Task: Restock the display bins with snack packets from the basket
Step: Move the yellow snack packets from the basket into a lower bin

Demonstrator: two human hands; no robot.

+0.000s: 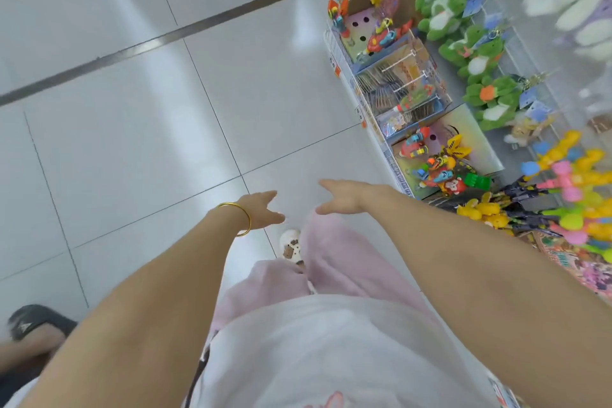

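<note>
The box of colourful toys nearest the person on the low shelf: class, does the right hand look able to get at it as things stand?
Probably yes. The right hand is empty, fingers spread, just left of the toy box, whose top is open. Nothing lies between them, so a short sideways move should do it.

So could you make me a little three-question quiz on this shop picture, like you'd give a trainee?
1. True or false: the left hand holds a snack packet.
2. Which wrist wears the gold bangle: A left, B right?
3. Fill in: the green plush toys hang on the ____ side of the view.

Key:
1. False. Both the left and the right hand are open and hold nothing, stretched out over the tiled floor.
2. A.
3. Right, above the boxes of small colourful toys.
</note>
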